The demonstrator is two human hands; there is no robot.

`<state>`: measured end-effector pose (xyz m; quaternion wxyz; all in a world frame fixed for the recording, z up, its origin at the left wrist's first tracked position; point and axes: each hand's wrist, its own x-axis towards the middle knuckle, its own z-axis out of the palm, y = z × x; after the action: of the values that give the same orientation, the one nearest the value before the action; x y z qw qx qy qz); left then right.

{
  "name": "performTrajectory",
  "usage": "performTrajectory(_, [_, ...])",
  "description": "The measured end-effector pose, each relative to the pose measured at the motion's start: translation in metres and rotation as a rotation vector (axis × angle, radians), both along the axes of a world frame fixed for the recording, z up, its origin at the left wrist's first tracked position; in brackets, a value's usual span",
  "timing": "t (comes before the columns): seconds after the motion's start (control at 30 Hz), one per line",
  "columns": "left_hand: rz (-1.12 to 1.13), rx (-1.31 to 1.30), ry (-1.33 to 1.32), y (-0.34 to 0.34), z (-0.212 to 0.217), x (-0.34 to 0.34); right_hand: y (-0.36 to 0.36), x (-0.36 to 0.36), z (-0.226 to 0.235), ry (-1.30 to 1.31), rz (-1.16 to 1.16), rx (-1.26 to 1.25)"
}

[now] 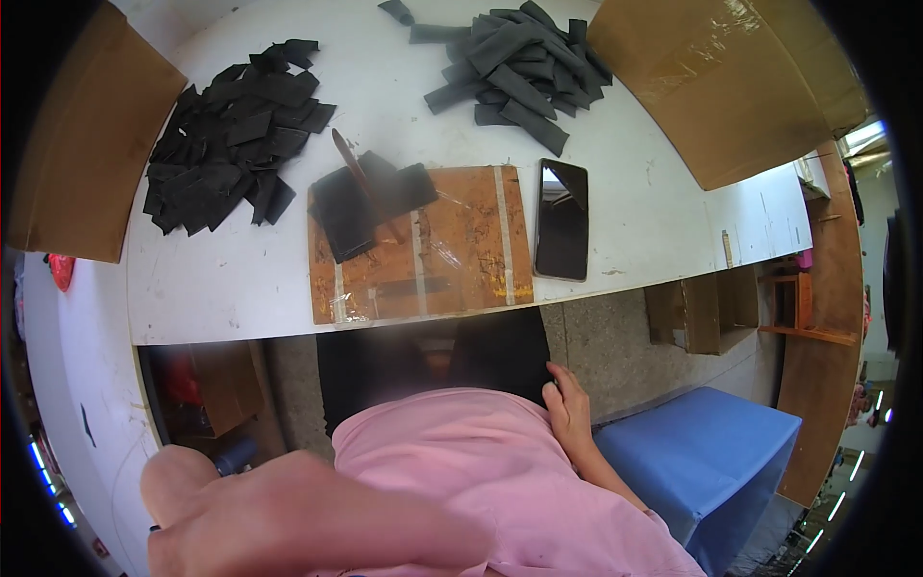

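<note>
Saw a big white surface [644,231], with a brown board [466,240] at its near edge. Found the left hand [207,505] low on the left; could not tell how open, or holding what. Saw the right hand [567,404] by the lap [413,361], partly open, fingers softly bent, seemingly empty. Spotted black pieces [341,212] on the board's far left part, ahead and left of the right hand, likely the nearer one. Saw a thin stick [357,173] over them, slanting from far left to near right.

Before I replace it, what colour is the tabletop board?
The board is orange-brown with pale strips; head view.
</note>
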<state>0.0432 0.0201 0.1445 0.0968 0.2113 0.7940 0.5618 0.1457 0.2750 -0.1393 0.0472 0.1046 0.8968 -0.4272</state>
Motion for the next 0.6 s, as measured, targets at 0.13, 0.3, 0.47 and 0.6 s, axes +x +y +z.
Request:
performTrajectory(0.13, [0.131, -0.074, 0.362, -0.032, -0.054, 0.011, -0.007, 0.017, 0.004, -0.066, 0.066, 0.146])
performTrajectory(0.3, [0.51, 0.02, -0.027, -0.05, -0.141, -0.015, -0.006, 0.002, -0.012, -0.123, -0.05, 0.058])
performTrajectory(0.47, [0.644, -0.065, -0.088, -0.073, -0.215, -0.036, 0.004, -0.024, -0.038, -0.215, -0.156, -0.154])
performTrajectory(0.6, [0.571, -0.31, 0.191, -0.07, -0.235, -0.054, 0.008, -0.037, -0.041, -0.386, -0.297, -0.473])
